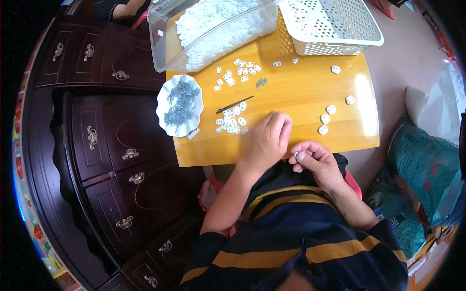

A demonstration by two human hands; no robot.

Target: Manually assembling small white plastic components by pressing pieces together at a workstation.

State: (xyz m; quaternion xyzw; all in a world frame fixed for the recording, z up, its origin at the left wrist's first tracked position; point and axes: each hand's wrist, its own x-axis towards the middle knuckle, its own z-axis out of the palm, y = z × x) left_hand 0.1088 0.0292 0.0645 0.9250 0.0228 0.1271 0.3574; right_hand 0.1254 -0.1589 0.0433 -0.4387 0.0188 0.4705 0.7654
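My right hand (318,164) is at the table's near edge, with a small white plastic piece (296,154) pinched between thumb and fingertips. Just left of it and a little farther away, my left hand (268,138) is held with its fingers curled; whatever is in them is hidden. Left of that hand lies a cluster of small white oval pieces (233,122) with dark marks. A thin dark pointed tool (235,105) rests across the cluster's far side. Beyond lie smaller white pieces (230,77) and a little heap of grey metal pins (261,82).
A white fluted dish (163,114) of grey metal pins stands at the table's left edge. Behind are a clear bin (165,60) and a perforated basket (335,48), both holding white pieces. Several white ovals (324,118) lie right. Dark drawers (97,145) flank the left; green sacks (422,165), the right.
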